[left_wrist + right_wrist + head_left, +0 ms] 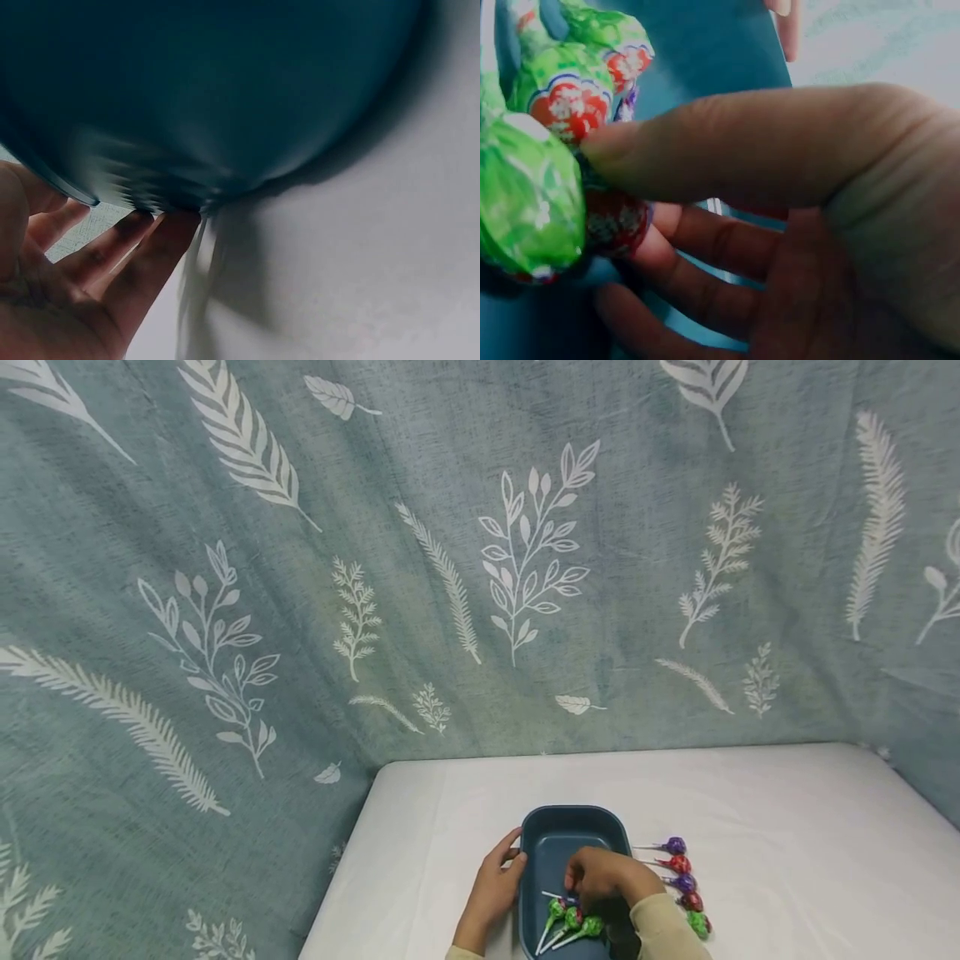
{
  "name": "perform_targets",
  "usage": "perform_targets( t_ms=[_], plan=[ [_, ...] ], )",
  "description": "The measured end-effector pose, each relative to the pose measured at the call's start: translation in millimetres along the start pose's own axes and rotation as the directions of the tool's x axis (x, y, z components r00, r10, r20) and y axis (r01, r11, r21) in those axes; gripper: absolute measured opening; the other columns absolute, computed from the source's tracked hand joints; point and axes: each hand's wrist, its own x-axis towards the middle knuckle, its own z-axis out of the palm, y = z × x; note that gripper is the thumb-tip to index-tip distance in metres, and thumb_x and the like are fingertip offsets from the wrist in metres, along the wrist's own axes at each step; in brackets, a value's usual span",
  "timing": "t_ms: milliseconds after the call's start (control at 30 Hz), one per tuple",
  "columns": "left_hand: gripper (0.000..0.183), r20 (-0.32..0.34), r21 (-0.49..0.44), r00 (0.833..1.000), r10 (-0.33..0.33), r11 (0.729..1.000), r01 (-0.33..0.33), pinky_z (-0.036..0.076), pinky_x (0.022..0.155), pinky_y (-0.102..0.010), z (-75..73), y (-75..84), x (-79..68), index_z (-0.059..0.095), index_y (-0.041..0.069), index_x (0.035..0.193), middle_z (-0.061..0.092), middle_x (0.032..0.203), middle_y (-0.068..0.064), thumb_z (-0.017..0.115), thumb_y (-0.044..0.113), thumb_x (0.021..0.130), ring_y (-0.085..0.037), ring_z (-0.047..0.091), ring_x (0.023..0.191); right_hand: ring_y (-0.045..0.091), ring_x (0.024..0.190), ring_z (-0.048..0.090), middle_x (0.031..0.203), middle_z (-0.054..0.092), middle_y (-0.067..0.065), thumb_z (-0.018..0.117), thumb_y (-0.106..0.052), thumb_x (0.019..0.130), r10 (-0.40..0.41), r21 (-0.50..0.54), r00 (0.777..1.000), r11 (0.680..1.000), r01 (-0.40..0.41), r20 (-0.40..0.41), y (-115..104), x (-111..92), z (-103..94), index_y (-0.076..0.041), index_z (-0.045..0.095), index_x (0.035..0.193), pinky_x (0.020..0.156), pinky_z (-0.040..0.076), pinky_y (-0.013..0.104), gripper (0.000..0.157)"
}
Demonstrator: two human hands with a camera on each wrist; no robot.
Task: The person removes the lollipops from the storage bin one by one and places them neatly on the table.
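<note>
A dark blue rectangular tray point(536, 837) stands on the white table. My left hand point(493, 885) rests against its left side, fingertips touching the outer wall point(169, 196) and thumb at the rim. Over the inside of the tray, my right hand point(603, 875) has curled fingers. In the right wrist view its thumb and fingers pinch a dark red wrapped lollipop point(616, 223), partly hidden. Green-wrapped lollipops point(591, 927) lie at the near end of the tray, sticks toward me. A purple lollipop point(572, 902) lies beside them, its white stick pointing left.
To the right of the tray, a column of lollipops runs along the table: purple point(675, 845), red point(680, 864), another purple point(684, 883), dark red point(692, 902) and green point(699, 925). A leaf-patterned green-blue cloth point(450, 485) hangs behind and left of the table.
</note>
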Motion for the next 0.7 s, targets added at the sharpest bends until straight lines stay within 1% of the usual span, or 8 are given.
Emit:
perform_targets(
  t_ms=[67, 133, 233, 333, 467, 700],
  plan=[
    [0.044, 0.001, -0.002, 1.0, -0.003, 1.0, 0.003, 0.053, 0.069, -0.032, 0.8, 0.8, 0.4, 0.056, 0.011, 0.145, 0.067, 0.117, -0.015, 0.059, 0.014, 0.102, -0.021, 0.069, 0.088, 0.018, 0.069, 0.053, 0.074, 0.059, 0.0, 0.076, 0.011, 0.069, 0.03, -0.019, 0.999, 0.999, -0.03, -0.023, -2.7, -1.4, 1.0, -0.006, 0.066, 0.08, 0.064, 0.045, 0.035, 0.022],
    [0.044, 0.002, -0.003, 1.0, -0.01, 1.0, 0.01, 0.053, 0.07, -0.033, 1.5, 0.8, 0.6, 0.055, 0.011, 0.146, 0.067, 0.117, -0.015, 0.059, 0.015, 0.102, -0.021, 0.07, 0.089, 0.018, 0.068, 0.053, 0.073, 0.06, -0.001, 0.079, 0.009, 0.067, 0.052, -0.029, 0.998, 0.998, -0.054, -0.042, -4.4, -2.5, 1.7, -0.006, 0.066, 0.079, 0.063, 0.045, 0.035, 0.023],
    [0.044, 0.002, -0.001, 1.0, -0.006, 1.0, 0.006, 0.053, 0.07, -0.034, 1.7, 0.4, 1.3, 0.055, 0.011, 0.146, 0.067, 0.118, -0.015, 0.059, 0.015, 0.102, -0.022, 0.07, 0.09, 0.018, 0.066, 0.054, 0.071, 0.061, -0.001, 0.08, 0.009, 0.064, 0.068, -0.031, 0.995, 0.997, -0.071, -0.073, -4.6, -2.9, 2.1, -0.006, 0.067, 0.077, 0.061, 0.047, 0.035, 0.024],
    [0.044, 0.003, -0.003, 1.0, -0.006, 1.0, 0.006, 0.053, 0.07, -0.033, 1.1, 0.5, 1.5, 0.056, 0.011, 0.146, 0.067, 0.116, -0.014, 0.059, 0.015, 0.102, -0.021, 0.07, 0.089, 0.017, 0.063, 0.054, 0.068, 0.06, -0.002, 0.075, 0.011, 0.062, 0.031, -0.035, 0.993, 0.999, -0.035, -0.118, -1.7, -1.8, 2.0, -0.007, 0.067, 0.075, 0.059, 0.046, 0.034, 0.024],
    [0.044, 0.004, -0.002, 1.0, 0.001, 1.0, -0.001, 0.053, 0.069, -0.032, 0.4, 0.7, 1.6, 0.055, 0.01, 0.146, 0.067, 0.116, -0.015, 0.059, 0.015, 0.102, -0.021, 0.07, 0.087, 0.015, 0.062, 0.053, 0.067, 0.06, -0.003, 0.072, 0.011, 0.061, -0.014, -0.038, 0.984, 0.999, 0.007, -0.18, 1.0, 1.4, 1.7, -0.006, 0.068, 0.074, 0.059, 0.046, 0.033, 0.022],
    [0.044, -0.002, 0.006, 1.0, -0.008, 1.0, 0.008, 0.053, 0.071, -0.033, 0.5, 1.5, 0.2, 0.055, 0.01, 0.146, 0.067, 0.116, -0.015, 0.058, 0.015, 0.102, -0.021, 0.07, 0.089, 0.015, 0.066, 0.054, 0.072, 0.063, -0.003, 0.071, 0.01, 0.063, -0.035, 0.0, 0.971, 0.999, 0.036, -0.235, 6.0, 6.7, 3.5, -0.005, 0.07, 0.081, 0.061, 0.047, 0.033, 0.023]
  ],
)
